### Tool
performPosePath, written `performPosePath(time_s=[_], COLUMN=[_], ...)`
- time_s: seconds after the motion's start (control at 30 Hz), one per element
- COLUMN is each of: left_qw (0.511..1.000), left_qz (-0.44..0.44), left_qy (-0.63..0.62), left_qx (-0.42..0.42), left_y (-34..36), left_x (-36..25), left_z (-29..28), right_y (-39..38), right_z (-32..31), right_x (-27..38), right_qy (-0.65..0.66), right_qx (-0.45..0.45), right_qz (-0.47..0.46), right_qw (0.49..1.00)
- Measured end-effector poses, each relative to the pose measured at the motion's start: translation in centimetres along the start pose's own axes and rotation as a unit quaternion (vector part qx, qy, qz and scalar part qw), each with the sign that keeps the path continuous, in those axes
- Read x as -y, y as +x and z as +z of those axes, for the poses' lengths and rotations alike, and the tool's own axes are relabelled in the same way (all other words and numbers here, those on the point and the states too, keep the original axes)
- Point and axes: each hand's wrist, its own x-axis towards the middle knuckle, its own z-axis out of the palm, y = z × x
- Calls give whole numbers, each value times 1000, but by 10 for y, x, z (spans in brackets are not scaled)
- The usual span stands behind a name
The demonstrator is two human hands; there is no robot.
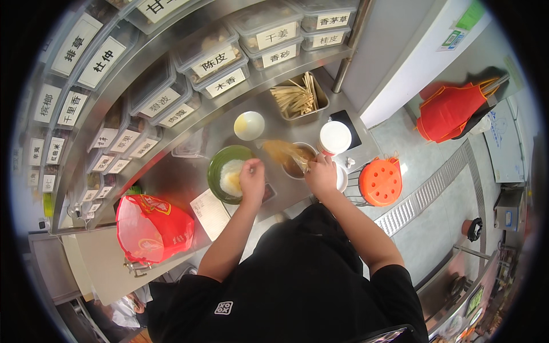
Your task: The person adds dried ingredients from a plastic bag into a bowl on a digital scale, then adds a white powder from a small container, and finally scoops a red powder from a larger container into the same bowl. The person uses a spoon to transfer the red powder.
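Left grip, curled narrow over green bowl of white grains on worktop; anything inside, cannot tell. Right grip, holding clear bag, apparently plastic and brown-filled, partly over round bowl of brown matter. White bowl, just beyond green one.

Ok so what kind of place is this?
Probably a commercial kitchen's prep area: there's a steel counter with a green bowl on it, labelled clear tubs stacked above, and a metal floor drain grate.
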Motion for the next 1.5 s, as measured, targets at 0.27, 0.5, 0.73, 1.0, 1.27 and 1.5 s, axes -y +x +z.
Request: performPosePath(time_s=[0.27, 0.5, 0.73, 1.0, 1.27, 1.5], left_qw=[987, 994, 1000, 976, 930, 985], left_qz=[-138, -65, -4, 159, 244, 104], left_qy=[-57, -82, 7, 143, 250, 97], left_qx=[63, 31, 21, 32, 115, 98], left_y=[-14, -4, 2, 6, -1, 35], left_x=[14, 20, 35, 42, 41, -27], left_z=[25, 42, 48, 54, 54, 21], right_y=[9, 19, 46, 51, 57, 53], right_z=[-18, -73, -62, -56, -34, -34], right_x=[18, 52, 49, 27, -1, -21], right_qy=[-105, 70, 30, 137, 221, 212], right_qx=[118, 23, 40, 0, 52, 42], right_qz=[34, -45, -141, -101, 1, -70], right_qw=[987, 996, 989, 985, 974, 974])
